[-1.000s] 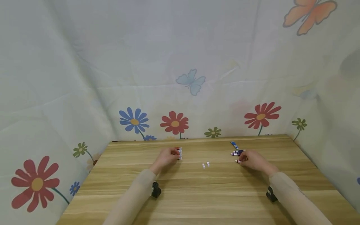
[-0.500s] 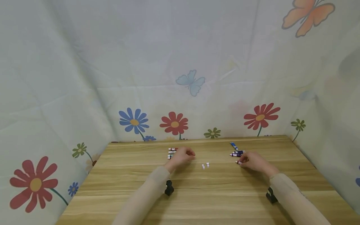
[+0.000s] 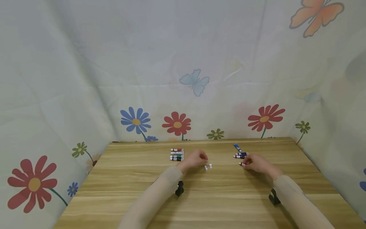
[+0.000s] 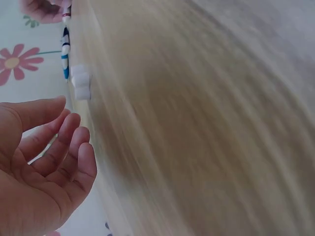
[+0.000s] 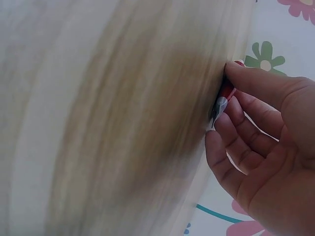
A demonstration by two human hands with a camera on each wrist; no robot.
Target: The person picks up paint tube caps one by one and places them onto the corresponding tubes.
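In the head view my left hand (image 3: 195,159) hovers over the middle of the table, close to several small white pieces (image 3: 210,166). The left wrist view shows its fingers loosely bent with nothing between them. My right hand (image 3: 258,163) pinches a small red paint tube (image 5: 227,92) between thumb and fingers, low at the tabletop. Only the tube's white-capped end pokes out in the head view. Just beyond that hand lie a purple paint tube (image 3: 238,156) and a dark blue one, with a bright blue tube (image 3: 237,147) farther back.
Several paint tubes (image 3: 177,153) lie side by side in a column, left of my left hand. The wooden table (image 3: 217,203) ends at a hanging cloth (image 3: 143,79) printed with flowers and butterflies. A black wrist device (image 3: 179,188) sits under each sleeve.
My left hand has moved right, off the column of tubes and toward the white pieces, leaving those tubes in view. The right hand stays in place with its tube.
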